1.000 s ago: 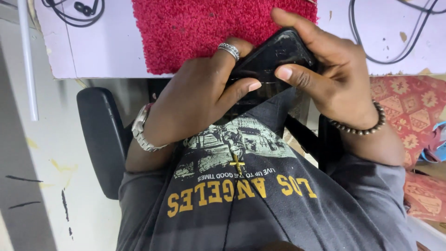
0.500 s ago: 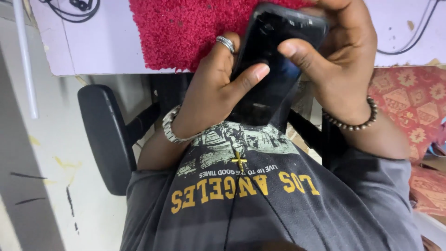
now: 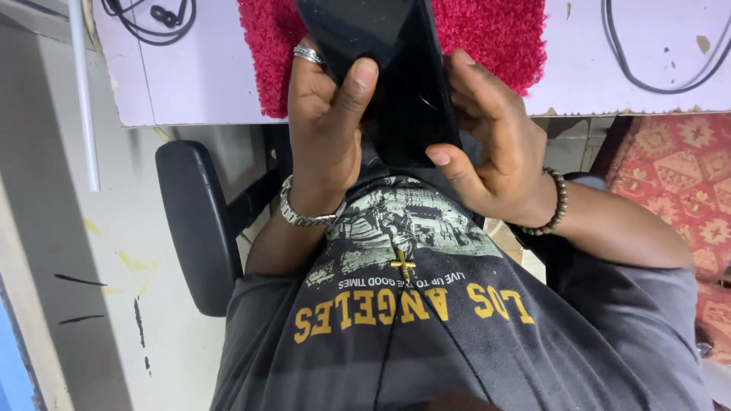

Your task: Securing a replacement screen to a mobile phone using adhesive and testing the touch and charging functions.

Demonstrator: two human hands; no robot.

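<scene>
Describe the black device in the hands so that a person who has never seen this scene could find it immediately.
Start at the pale desk along the top, where a red fluffy mat lies. In front of that mat, the left hand and right hand hold the phone upright between them. It is the only flat, glossy black slab; the nearby black cables are thin and looped.

The flat black phone (image 3: 396, 76) has a glossy, smooth, glass-like face that catches reflections. The red mat (image 3: 495, 38) behind it is rough, shaggy cloth. The pale lilac table (image 3: 198, 84) looks matt and smooth, chipped along its edge. The black padded chair armrest (image 3: 194, 221) has a dull, leathery finish.
</scene>
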